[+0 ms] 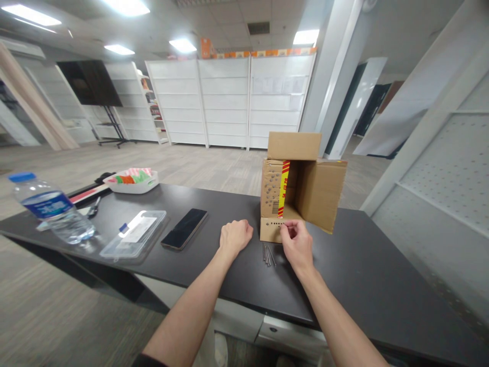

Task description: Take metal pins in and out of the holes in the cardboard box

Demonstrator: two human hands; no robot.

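Observation:
A cardboard box (271, 186) stands on the black table with its flaps open towards me. Its low front flap (270, 235) carries a row of small dark holes, and round marks dot the panel beside the yellow-and-red tape (283, 188). My right hand (298, 245) is closed in a pinch at this front flap; whatever is between the fingertips is too small to make out. Several loose metal nails (268, 256) lie in a small bunch just left of that hand. Curled into a fist, my left hand (236, 237) rests on the table left of the box, with nothing visible in it.
Left on the table (367, 285) are a phone (185, 229), a clear plastic case (133, 234), a water bottle (57, 209), a black marker (94, 207) and a white basket (133, 187) of colourful items. White shelving (225, 102) stands behind.

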